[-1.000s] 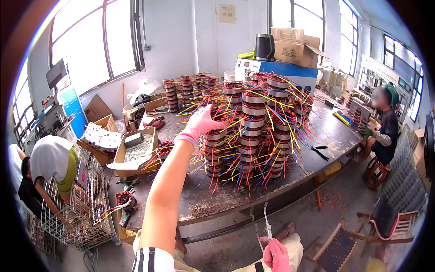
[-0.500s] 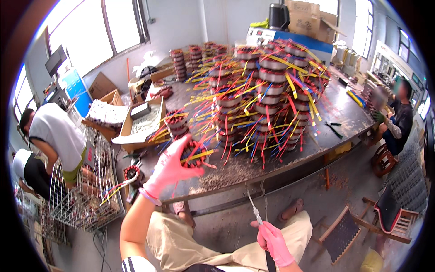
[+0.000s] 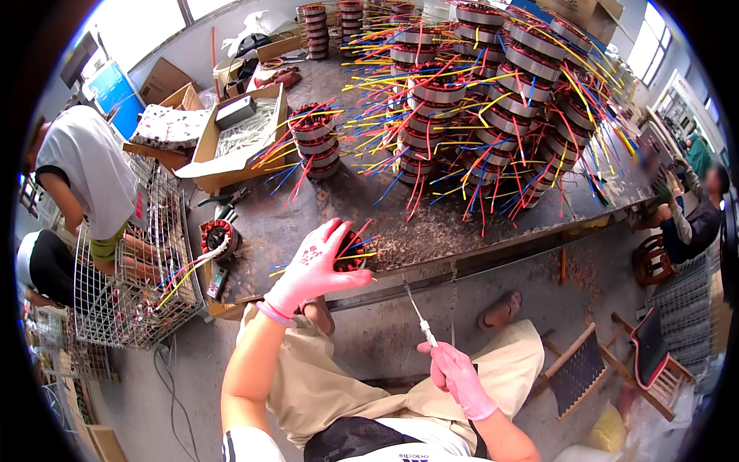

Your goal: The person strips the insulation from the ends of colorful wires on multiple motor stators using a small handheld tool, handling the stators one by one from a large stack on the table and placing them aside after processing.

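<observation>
My left hand (image 3: 312,266), in a pink glove, is closed around a wound motor stator (image 3: 352,252) at the front edge of the table. Red, yellow and blue leads stick out of the stator; the palm and fingers hide much of it. In front of my lap, my gloved right hand (image 3: 459,379) is closed on a slim rod-like tool (image 3: 426,329) with a pale grip and a thin metal shaft. Its tip points up toward the table edge, apart from the stator. A short stack of stators (image 3: 314,142) stands just beyond my left hand.
Tall stacks of stators (image 3: 512,115) with leads jutting out fill the table's (image 3: 262,223) right half. Left are a single stator (image 3: 219,239) and a cardboard box (image 3: 231,165) of pale strips. Wire cages (image 3: 138,285), a stool (image 3: 581,369) and two people stand about; another sits right.
The view has tipped downward, so the table and stacks sit higher. Both hands keep their holds. The tool still points up at the table edge.
</observation>
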### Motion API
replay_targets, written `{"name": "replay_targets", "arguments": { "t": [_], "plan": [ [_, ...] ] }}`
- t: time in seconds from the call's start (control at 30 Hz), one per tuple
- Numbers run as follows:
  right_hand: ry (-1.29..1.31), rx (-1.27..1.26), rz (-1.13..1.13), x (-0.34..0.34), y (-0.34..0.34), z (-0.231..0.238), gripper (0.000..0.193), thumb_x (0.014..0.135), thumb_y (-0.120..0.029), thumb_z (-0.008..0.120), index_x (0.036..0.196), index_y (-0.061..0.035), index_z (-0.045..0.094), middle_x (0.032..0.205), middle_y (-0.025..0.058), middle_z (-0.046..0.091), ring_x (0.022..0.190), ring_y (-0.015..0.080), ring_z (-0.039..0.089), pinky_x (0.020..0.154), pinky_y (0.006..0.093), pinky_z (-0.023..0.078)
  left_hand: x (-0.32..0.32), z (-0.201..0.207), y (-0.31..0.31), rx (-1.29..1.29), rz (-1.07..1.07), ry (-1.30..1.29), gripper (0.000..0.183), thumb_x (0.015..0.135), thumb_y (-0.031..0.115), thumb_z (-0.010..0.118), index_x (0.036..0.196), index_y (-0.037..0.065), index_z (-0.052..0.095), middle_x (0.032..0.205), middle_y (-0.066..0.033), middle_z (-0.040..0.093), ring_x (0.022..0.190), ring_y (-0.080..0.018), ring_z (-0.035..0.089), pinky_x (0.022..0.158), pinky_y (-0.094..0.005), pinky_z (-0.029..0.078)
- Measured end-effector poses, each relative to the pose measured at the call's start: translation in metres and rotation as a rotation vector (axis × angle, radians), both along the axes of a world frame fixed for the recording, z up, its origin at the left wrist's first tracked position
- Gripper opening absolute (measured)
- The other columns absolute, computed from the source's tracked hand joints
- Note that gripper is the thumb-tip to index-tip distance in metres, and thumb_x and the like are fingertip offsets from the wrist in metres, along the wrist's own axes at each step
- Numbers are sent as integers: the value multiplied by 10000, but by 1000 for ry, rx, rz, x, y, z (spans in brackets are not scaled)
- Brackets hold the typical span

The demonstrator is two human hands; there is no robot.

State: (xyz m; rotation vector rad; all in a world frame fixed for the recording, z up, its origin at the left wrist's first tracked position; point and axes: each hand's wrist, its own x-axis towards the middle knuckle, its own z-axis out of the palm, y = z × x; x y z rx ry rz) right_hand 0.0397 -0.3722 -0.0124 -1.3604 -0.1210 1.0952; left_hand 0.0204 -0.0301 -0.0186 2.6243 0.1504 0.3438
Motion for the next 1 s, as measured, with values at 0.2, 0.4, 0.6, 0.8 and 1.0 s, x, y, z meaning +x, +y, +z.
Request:
{"name": "replay_targets", "arguments": {
  "t": [0.2,0.4,0.6,0.8,1.0],
  "plan": [
    [5,-15,42,-2,8,-9,335,1055,-287,493,1237,-23,588,586,-54,428,490,26,317,444,218,239,5,1,-18,116,121,8,1047,665,553,803,1436,-39,413,1446,-278,416,1335,-441,402,1133,-481,322],
    [48,-17,57,-3,15,-10,326,1055,-291,494,1209,-22,593,585,-49,432,490,34,330,446,222,241,2,5,-6,-14,44,-56,1024,610,430,862,1401,-63,436,1404,-284,463,1278,-449,471,1095,-462,384],
    [18,-65,102,-2,21,-12,332,1051,-293,501,1181,-5,603,600,-50,425,520,44,351,475,227,255,-11,5,10,42,27,5,1036,545,337,902,1419,12,451,1348,-244,514,1158,-433,564,1001,-446,464],
    [-12,-68,128,0,23,-20,307,1052,-277,469,1176,-36,614,585,-29,443,495,41,351,460,227,282,-6,8,7,5,55,50,1019,544,298,912,1408,8,458,1322,-219,536,1164,-415,565,995,-442,469],
    [58,-43,105,-1,24,-18,312,1054,-270,484,1183,-15,610,606,-48,431,535,40,364,489,224,281,-6,8,9,-2,10,2,978,555,273,908,1385,-7,474,1353,-221,531,1193,-414,553,1006,-439,465]
  ]
}}
